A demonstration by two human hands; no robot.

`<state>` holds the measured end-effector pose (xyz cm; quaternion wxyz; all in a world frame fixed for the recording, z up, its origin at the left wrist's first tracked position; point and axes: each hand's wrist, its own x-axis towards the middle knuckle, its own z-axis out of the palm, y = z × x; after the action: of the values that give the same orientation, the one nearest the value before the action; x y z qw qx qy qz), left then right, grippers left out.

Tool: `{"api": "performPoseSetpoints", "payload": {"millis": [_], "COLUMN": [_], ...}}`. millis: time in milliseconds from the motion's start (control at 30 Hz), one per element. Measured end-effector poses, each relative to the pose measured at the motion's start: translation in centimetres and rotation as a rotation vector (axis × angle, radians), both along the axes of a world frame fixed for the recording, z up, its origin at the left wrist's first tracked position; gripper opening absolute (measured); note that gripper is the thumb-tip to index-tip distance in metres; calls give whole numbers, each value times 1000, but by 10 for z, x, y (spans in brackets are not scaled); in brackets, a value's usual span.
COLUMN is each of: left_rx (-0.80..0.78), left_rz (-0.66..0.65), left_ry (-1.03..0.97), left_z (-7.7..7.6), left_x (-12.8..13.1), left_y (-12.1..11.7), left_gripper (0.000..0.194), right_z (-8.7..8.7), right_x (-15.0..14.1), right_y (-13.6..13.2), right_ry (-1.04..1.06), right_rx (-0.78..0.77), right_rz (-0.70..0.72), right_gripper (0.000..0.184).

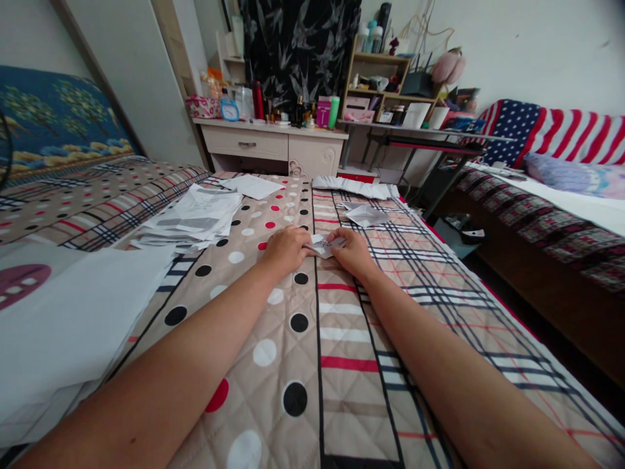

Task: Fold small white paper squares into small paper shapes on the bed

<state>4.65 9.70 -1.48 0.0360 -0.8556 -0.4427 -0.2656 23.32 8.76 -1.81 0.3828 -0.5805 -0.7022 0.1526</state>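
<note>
Both hands meet over the bed, at a small piece of folded paper (321, 245) with grey print on it. My left hand (287, 250) has its fingers closed on the paper's left edge. At its right side, the fingers and thumb of my right hand (353, 253) pinch the paper. Just beyond lies another folded paper piece (367, 215). Farther off is a long row of folded white paper (355, 187). A loose pile of printed sheets (190, 218) rests to the left, with a single white sheet (256, 187) behind it.
Large white sheets (92, 312) with a pink oval print cover the near left of the quilted bedspread (263, 404). A white dresser (247, 143) crowded with bottles stands past the bed's far edge. On the right are a desk (430, 130) and another bed (551, 215).
</note>
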Motion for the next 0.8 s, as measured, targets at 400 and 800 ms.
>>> {"api": "performPoseSetpoints", "payload": {"millis": [400, 800], "left_rx": [-128, -219], "left_rz": [54, 65], "left_ry": [-127, -290], "left_z": [5, -3], "left_x": [-8, -9], "left_y": [1, 6], "left_gripper": [23, 23], "right_z": [1, 2], "right_x": [11, 11], "right_y": [0, -1], "right_ry": [-33, 228], "right_rx": [3, -93], "right_rz": [100, 149], "right_gripper": [21, 27]}}
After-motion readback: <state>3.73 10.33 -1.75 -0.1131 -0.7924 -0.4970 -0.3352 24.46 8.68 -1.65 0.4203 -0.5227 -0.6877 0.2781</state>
